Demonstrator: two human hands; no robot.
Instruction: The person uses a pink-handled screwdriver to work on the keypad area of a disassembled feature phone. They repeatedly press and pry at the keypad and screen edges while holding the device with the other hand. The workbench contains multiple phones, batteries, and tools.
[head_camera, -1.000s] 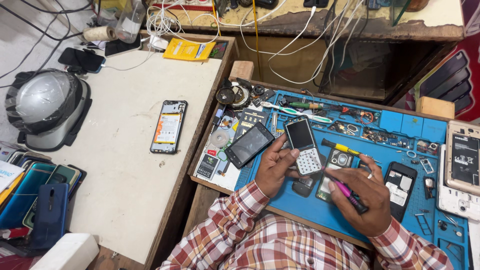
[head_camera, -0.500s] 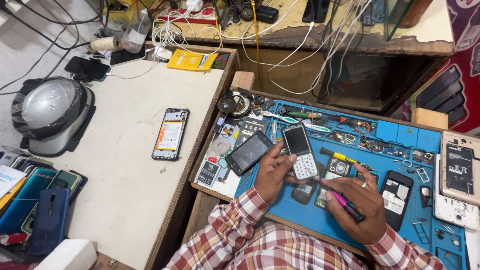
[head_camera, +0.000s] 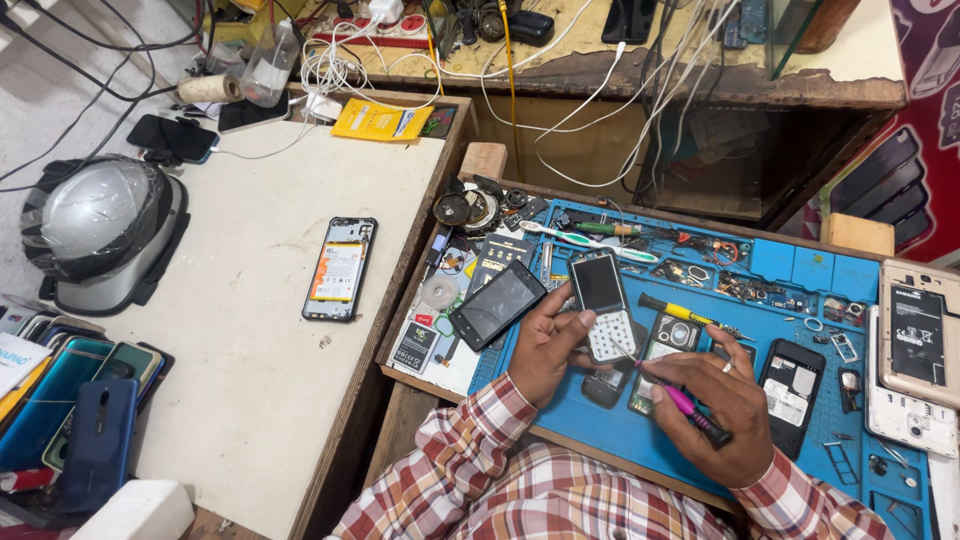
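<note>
My left hand (head_camera: 545, 345) holds a small keypad phone (head_camera: 604, 303) with a dark screen and white keys, tilted up off the blue work mat (head_camera: 780, 270). My right hand (head_camera: 718, 400) grips a pink-handled tool (head_camera: 688, 405); its thin tip points at the phone's lower edge. A ring is on one right finger. Under the hands lie a dark phone part (head_camera: 605, 385) and an opened phone body (head_camera: 668, 345).
A black touchscreen phone (head_camera: 497, 304) lies left of my hand. A yellow screwdriver (head_camera: 685, 315), toothbrush (head_camera: 590, 240), small parts, opened black phone (head_camera: 792, 382) and white phone backs (head_camera: 915, 340) lie on or beside the mat. The left table (head_camera: 250, 340) holds an open phone (head_camera: 340, 268), helmet (head_camera: 100, 230) and phone cases (head_camera: 75, 405).
Both hands stay on the keypad phone and pink tool. The tool tip has moved closer to the phone's lower edge. The camera view has shifted slightly.
</note>
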